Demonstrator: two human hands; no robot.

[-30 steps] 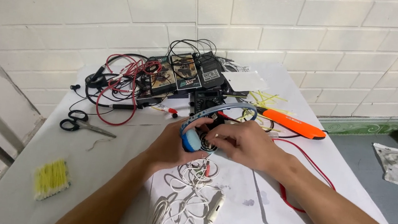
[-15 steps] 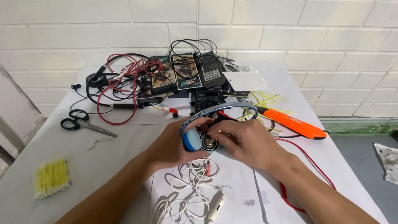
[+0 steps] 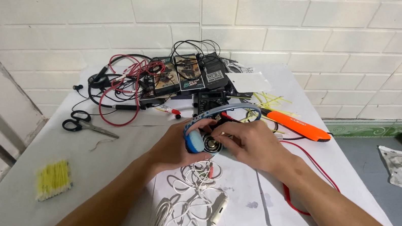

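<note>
- Barely shifted since the earlier frames: both hands in the same spot at mid-frame, right fingers nudged a little over the round metal part.
- Left hand (image 3: pixel 172 148) wrapped around a blue headphone earcup (image 3: pixel 194 141), thumb side up, grasping it from the left.
- Right hand (image 3: pixel 253 146) curled over the earcup's right side, fingertips pressed on the shiny speaker driver (image 3: pixel 211 143); gripping or merely pressing cannot be told.
- Earcup held just above the table (image 3: pixel 12 192), centre of frame, between both hands; grey-blue headband (image 3: pixel 224 109) arching up and back from it.
- Directly below the hands: a tangle of white cable (image 3: pixel 190 198) with a small white inline piece, lying on white paper sheets (image 3: pixel 238 225).
- Right of the right hand: an orange-handled tool (image 3: pixel 297 125) lying slantwise, with yellow cable ties (image 3: pixel 263 101) behind it and a red wire (image 3: pixel 317 165) running under the forearm.
- Upper centre, against the white brick wall (image 3: pixel 274 14): a cluster of dark circuit boards (image 3: pixel 187 78), rectangular, some with green-edged faces and a pale label; print too small to tell.
- Upper left of that: red and black leads (image 3: pixel 122 90) heaped in loops.
- Left of frame: black-handled scissors (image 3: pixel 82 123) flat on the table.
- Lower left: a bundle of yellow sticks (image 3: pixel 54 180).
- Far right, on the grey floor: a clear plastic bag (image 3: pixel 401 168).
</note>
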